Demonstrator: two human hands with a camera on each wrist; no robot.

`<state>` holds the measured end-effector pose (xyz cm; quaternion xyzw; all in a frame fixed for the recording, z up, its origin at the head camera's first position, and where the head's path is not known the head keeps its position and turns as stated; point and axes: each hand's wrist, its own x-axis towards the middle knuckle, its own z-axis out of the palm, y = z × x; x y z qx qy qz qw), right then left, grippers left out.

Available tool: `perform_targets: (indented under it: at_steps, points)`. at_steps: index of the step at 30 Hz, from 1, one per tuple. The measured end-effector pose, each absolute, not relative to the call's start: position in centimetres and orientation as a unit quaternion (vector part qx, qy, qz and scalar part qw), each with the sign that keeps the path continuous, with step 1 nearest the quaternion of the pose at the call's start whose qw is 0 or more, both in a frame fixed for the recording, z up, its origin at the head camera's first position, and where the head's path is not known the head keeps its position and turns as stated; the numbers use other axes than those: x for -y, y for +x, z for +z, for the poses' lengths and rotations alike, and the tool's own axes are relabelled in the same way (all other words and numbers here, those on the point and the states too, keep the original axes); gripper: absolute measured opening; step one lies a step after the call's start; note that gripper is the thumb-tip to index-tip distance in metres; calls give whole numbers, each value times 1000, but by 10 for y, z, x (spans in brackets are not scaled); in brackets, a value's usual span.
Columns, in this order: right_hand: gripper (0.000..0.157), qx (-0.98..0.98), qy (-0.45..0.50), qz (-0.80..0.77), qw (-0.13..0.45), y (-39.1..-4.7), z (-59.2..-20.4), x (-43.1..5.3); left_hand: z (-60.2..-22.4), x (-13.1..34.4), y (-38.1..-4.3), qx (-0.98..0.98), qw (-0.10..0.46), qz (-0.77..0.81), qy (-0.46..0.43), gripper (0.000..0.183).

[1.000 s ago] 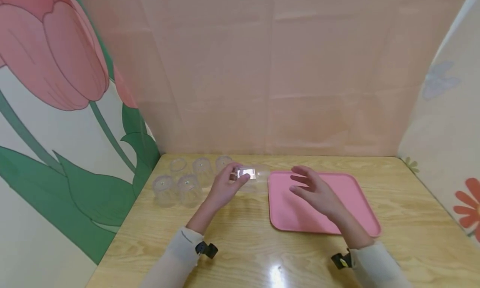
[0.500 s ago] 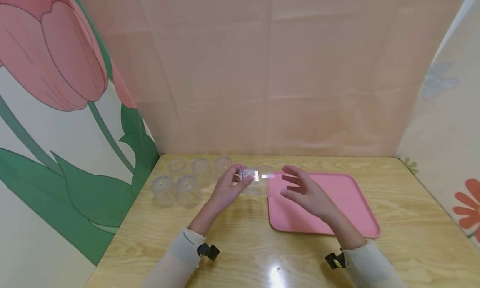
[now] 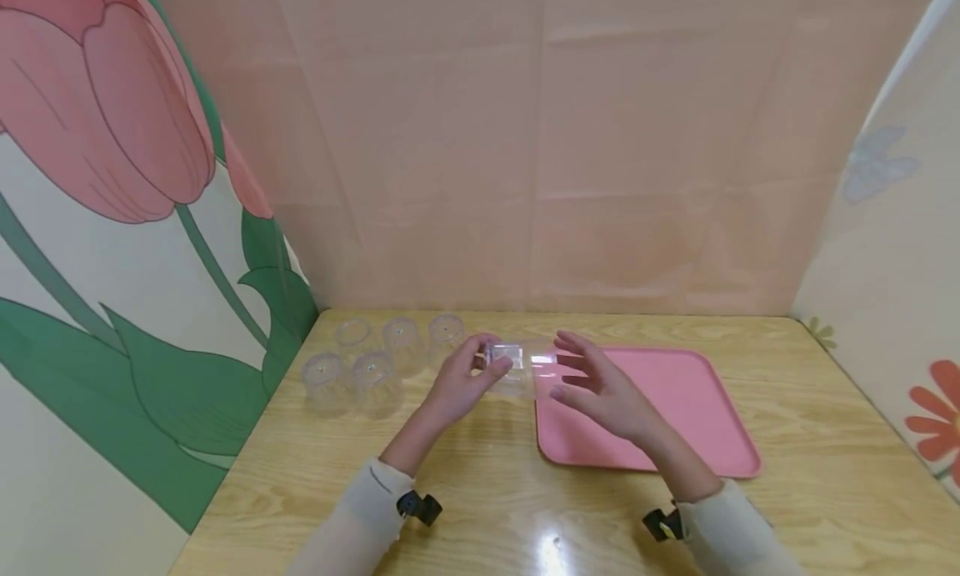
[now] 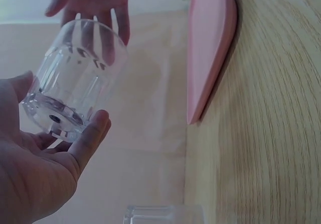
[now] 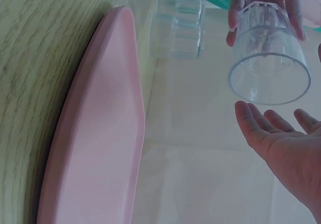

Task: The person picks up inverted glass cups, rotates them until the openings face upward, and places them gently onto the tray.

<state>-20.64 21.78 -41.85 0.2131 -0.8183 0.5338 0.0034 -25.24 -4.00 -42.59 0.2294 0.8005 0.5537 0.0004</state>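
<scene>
Wood-grain table (image 3: 495, 493) before pinkish backdrop (image 3: 517, 151)

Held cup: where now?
Head view, near centre: the cup is sideways in the left hand, rim toward the right hand, overlapping the left edge of the tray in the picture.

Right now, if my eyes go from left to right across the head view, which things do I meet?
Pink tulip, front-left clear cup, front-right clear cup, left hand, held clear cup, right hand, red flower.
</scene>
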Motion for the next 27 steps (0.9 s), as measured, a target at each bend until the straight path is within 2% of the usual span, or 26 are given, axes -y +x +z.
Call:
perform_targets:
  at_steps: [14, 27]
  points:
    - [82, 812, 224, 538, 11, -205, -417, -210, -425, 39, -251, -796, 10, 561, 228, 47]
    - [83, 811, 216, 544, 14, -203, -415, -213, -419, 32, -247, -785, 25, 568, 245, 54]
